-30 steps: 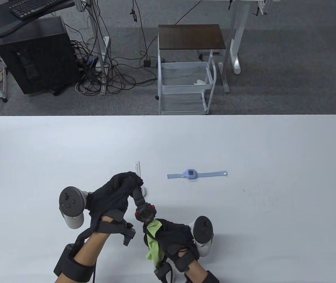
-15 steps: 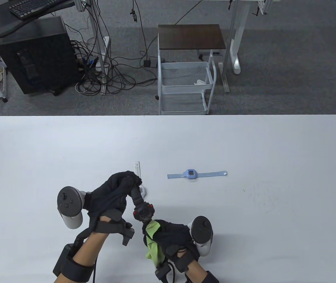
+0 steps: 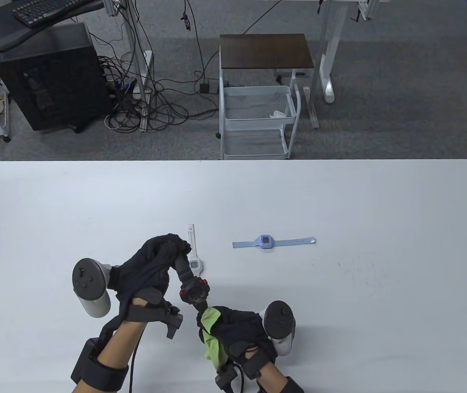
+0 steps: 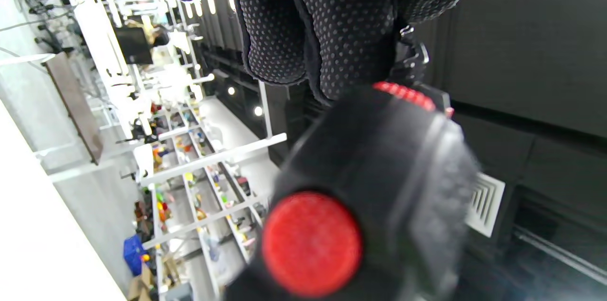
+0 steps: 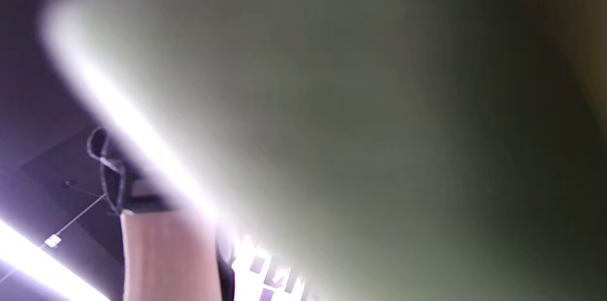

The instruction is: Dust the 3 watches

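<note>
left hand [image 3: 151,268] grips the black watch [image 3: 193,290] by its strap while right hand [image 3: 237,327] pinches a green cloth [image 3: 211,333] against it.

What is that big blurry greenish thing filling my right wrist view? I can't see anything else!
Observer: In the table view it is a green cloth, bunched in the right hand.
Operator: Where's the watch I'm dusting?
Observer: The left hand holds a black watch with red buttons by its strap, lifted off the table.
Operator: And the other watches?
Observer: A white watch and a blue watch lie on the table, the blue one farther right.
</note>
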{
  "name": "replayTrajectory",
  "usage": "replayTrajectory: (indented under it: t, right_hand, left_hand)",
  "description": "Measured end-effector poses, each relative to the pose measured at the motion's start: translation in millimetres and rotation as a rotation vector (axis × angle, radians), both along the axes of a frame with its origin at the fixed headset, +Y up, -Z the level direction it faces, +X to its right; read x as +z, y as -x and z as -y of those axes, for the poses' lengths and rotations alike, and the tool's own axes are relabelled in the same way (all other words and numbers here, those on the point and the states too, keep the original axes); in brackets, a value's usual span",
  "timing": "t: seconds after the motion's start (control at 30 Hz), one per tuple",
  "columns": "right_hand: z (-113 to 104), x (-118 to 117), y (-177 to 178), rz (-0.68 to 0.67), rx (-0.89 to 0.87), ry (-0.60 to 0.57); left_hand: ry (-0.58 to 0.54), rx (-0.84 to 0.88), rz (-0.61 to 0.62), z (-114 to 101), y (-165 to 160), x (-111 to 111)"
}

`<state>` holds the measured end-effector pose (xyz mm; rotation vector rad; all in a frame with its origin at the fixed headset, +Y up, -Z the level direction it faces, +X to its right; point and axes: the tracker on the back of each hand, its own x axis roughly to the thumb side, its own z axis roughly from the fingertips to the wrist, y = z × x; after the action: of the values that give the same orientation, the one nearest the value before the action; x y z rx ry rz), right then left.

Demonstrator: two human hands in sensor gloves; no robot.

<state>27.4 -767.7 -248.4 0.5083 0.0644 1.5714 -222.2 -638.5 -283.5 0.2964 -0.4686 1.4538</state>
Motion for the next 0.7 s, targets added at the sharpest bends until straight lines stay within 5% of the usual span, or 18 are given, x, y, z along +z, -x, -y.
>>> replayTrajectory:
  t: [0.3,0.7]
  right_hand:
    - [-6.5,4.5,4.3,-0.024,0.054,-0.078]
    - [-2.9,3.9,3.0,-0.009,0.038,-0.006]
  left_hand:
    - [-0.003,0.010,-0.007,0.5,1.7,0.3]
    - [-0.010,0.066,-0.003,-1.7,5.9,0.8]
